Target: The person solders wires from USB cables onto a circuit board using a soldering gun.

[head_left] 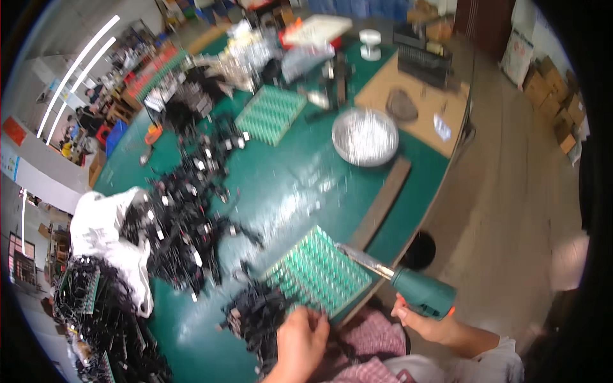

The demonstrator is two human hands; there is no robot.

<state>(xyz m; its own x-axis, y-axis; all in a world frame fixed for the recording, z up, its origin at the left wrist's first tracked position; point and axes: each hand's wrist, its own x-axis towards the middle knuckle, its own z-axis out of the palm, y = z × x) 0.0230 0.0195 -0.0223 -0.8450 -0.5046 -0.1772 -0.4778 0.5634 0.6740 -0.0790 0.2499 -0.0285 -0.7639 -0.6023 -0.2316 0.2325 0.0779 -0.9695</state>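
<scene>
My right hand is wrapped round the green handle of a soldering gun. Its metal barrel points left, and the tip is over the right corner of a green circuit board panel with rows of small parts. Whether the tip touches the panel I cannot tell. At the panel's near edge my left hand is closed in a pinch; what sits between the fingertips is too small to make out. Beside that hand lies a bundle of black cables, partly hidden by it.
A big heap of black cables with white connectors spreads along the left, next to a white cloth bag. Further off are a second green panel, a metal bowl and a cardboard sheet. A grey bar lies near the right edge.
</scene>
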